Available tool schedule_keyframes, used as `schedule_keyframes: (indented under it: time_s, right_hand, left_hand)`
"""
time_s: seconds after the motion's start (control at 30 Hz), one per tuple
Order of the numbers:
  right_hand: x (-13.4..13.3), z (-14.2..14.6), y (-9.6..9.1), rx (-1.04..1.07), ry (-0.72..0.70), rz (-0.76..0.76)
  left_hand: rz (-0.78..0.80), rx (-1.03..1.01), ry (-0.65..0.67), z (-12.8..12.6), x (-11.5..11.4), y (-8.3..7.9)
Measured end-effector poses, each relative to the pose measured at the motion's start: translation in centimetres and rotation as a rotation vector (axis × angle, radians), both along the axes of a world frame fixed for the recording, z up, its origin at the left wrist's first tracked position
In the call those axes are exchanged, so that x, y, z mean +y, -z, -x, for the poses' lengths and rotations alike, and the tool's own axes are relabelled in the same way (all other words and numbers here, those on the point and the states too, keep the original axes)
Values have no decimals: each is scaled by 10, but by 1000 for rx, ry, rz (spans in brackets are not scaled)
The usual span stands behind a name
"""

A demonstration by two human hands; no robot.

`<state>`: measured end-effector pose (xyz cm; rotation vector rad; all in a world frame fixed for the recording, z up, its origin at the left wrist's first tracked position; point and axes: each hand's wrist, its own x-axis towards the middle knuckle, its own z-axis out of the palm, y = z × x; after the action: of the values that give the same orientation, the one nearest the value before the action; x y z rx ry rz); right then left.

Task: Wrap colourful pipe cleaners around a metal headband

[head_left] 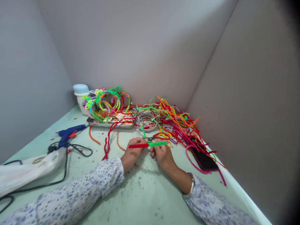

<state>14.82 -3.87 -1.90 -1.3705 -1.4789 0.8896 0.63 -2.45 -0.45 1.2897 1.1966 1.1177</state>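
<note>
My left hand (133, 153) pinches the red part of a pipe-cleaner stick (138, 145) held level above the table. My right hand (161, 153) pinches its green part (157, 143), so both hands grip one red-and-green piece. Both sets of fingers are closed around it. Red-handled scissors (161, 135) lie on the table just beyond my right hand. A loose dark red pipe cleaner (108, 142) lies to the left of my left hand.
A heap of coloured pipe cleaners (178, 122) spreads at the back right, partly over a dark phone (204, 160). A metal tray (107, 124) holds decorated headbands (106, 101), beside a white jar (81, 97). A blue glue gun (69, 132) with black cable and a white bag (28, 170) lie left.
</note>
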Motion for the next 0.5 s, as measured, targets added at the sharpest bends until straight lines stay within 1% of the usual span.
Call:
schedule_keyframes:
  time_s: [0.3, 0.5]
  right_hand:
    - [-5, 3, -10, -51, 10, -71]
    - [-6, 2, -8, -87, 0, -99]
  left_hand:
    - [46, 32, -32, -4, 1, -2]
    - [28, 23, -62, -5, -2, -5]
